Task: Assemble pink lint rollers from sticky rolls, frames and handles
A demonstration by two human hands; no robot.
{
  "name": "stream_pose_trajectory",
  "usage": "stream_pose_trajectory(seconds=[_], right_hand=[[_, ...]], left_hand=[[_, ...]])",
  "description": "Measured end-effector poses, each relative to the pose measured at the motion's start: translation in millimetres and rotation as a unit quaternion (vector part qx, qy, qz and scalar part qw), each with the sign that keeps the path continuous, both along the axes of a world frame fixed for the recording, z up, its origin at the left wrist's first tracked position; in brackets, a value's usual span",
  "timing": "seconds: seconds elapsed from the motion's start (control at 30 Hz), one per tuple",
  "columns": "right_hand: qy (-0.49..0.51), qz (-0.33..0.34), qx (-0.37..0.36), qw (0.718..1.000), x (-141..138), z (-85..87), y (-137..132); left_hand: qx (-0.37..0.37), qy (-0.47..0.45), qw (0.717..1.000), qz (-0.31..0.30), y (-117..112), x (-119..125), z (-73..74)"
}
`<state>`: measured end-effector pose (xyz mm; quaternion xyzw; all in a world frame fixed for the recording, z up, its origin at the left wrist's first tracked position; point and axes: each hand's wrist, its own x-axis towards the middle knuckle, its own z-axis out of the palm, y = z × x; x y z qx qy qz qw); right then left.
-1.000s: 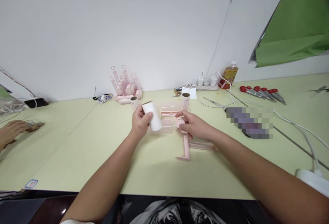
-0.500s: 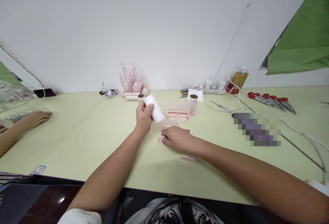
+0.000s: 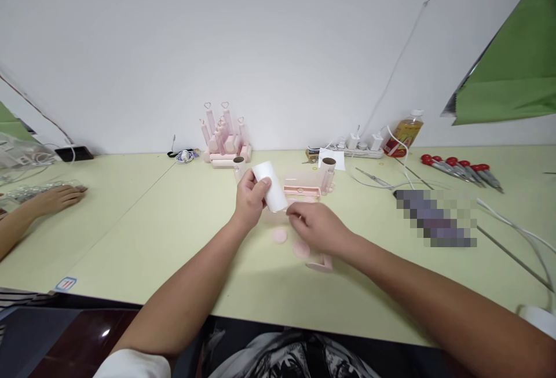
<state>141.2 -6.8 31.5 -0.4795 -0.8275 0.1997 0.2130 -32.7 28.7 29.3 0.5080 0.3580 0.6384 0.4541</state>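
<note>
My left hand (image 3: pixel 252 198) is wrapped around a white paper roll (image 3: pixel 271 188), held tilted above the table. At the roll's lower end, my right hand (image 3: pixel 316 223) has its fingers pinched together; what lies between them, if anything, is too small to make out. Below the hands, two pink discs (image 3: pixel 280 235) (image 3: pixel 301 249) lie flat beside a pink part with a round end (image 3: pixel 320 263). Behind my right hand sits an open pink tray-like case (image 3: pixel 302 191). Two upright rolls with brown cardboard cores (image 3: pixel 239 161) (image 3: pixel 328 164) stand farther back.
A cluster of pink pieces with heart-shaped loops (image 3: pixel 226 143) stands by the wall. To the right are a power strip (image 3: pixel 360 151), a drink bottle (image 3: pixel 405 134), red-ended tools (image 3: pixel 463 172) and loose cables. Another person's hand (image 3: pixel 58 198) rests at far left.
My right hand has left the pink disc and moved up to the roll's lower end. The left hand has shifted slightly right with the white paper roll.
</note>
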Motion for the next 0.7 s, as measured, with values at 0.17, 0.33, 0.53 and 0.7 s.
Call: stream_pose_trajectory(seconds=[0.17, 0.33, 0.53, 0.7], right_hand=[[0.286, -0.019, -0.080, 0.955, 20.2, 16.5, 7.8], [0.235, -0.023, -0.059, 0.970, 34.7, 25.2, 10.3], [0.185, -0.192, 0.117, 0.957, 72.1, 32.2, 20.7], [0.063, -0.211, 0.082, 0.972, 91.6, 13.3, 38.0]], left_hand=[[-0.006, 0.118, 0.987, -0.105, -14.5, 15.8, -6.6], [0.019, 0.245, 0.960, -0.131, -27.7, 29.6, -10.6], [0.011, 0.481, 0.856, -0.189, -33.7, 18.4, 5.2], [0.039, 0.637, 0.732, -0.239, -39.8, 21.6, 2.2]])
